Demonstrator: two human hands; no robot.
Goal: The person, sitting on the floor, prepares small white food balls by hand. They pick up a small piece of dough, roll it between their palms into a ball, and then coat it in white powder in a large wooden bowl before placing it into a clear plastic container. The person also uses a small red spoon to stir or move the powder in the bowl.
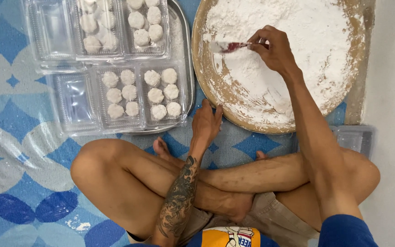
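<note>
One red-handled scraper [229, 46], pinched in right hand [275, 50] over floured round tray [216, 98] at mat's far edge; left hand [206, 126], fingers spread, steadies tray rim; risk: hard stroke flings flour onto mat [19, 151] or open clear boxes [115, 91].

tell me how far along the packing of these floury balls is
Done: two clear boxes on the metal tray have their compartments filled with white balls. In hand: the right hand works a red spatula through the flour in the round wooden tray, while the left hand rests at its rim. Left: an empty box beside the right knee.
</note>
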